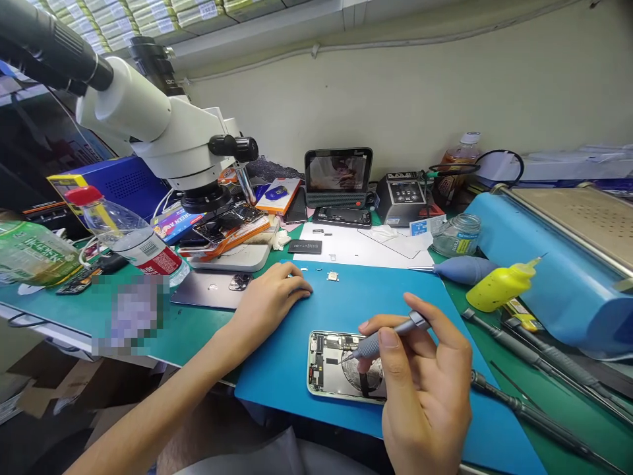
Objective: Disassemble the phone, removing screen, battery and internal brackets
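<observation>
In my right hand [432,382] is a slim grey precision screwdriver [380,338], pinched between thumb and fingers. Its thin tip points down and left over an opened phone [329,390], which lies flat on the blue mat [277,369]. The phone's inner parts and a round coil show; my fingers cover its right end. My left hand [277,289] rests on the mat's far left part, fingers loosely bent and slightly apart, with nothing visible in them. Just beyond its fingertips lies a small metal part [333,276]. A phone back panel [205,290] lies beside my left wrist.
A microscope [163,145] stands over stacked boxes at left, near a red-capped bottle [143,241]. Behind the mat, a black battery [305,247] lies by white paper [380,254]. At right are a yellow squeeze bottle [502,287], a blue air blower [465,270] and several tools.
</observation>
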Tool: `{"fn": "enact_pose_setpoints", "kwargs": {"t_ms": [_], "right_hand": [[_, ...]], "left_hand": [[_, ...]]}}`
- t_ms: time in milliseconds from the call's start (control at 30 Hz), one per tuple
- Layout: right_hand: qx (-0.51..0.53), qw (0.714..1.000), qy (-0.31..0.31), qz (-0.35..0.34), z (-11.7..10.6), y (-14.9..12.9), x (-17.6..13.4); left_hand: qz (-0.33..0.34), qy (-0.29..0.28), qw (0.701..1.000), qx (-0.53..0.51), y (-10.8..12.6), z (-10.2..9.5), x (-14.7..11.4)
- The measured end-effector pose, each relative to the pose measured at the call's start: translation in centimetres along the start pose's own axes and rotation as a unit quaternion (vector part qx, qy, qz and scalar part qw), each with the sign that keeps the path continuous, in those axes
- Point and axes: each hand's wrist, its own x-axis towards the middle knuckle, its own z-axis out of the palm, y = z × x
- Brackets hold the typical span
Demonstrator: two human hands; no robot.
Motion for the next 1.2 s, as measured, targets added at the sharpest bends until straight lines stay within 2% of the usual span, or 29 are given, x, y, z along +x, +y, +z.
{"fn": "enact_pose_setpoints", "kwargs": {"t_ms": [467,700,867,1000,1100,1200], "right_hand": [[-0.024,1.0,-0.016,-0.012,-0.4,0.2,0.4],[-0.036,0.999,-0.019,-0.006,0.0,0.1,0.3],[-0.055,0.998,-0.026,-0.011,0.0,0.3,0.4],[-0.057,0.997,-0.029,-0.032,0.0,0.7,0.5],[-0.055,0.998,-0.021,-0.038,0.1,0.7,0.5],[-0.063,0.996,-0.022,-0.055,0.1,0.8,0.5]], "left_hand": [[-0.028,0.02,0.998,-0.045,-0.3,-0.5,-0.3],[-0.049,0.027,0.995,-0.078,1.4,-1.6,-3.3],[-0.065,0.017,0.99,-0.122,3.2,-1.0,-5.6],[-0.095,0.018,0.98,-0.174,3.5,-0.6,-6.0],[-0.123,0.039,0.972,-0.197,3.8,-1.2,-6.4],[-0.073,0.106,0.968,-0.214,4.6,-2.1,-8.3]]}}
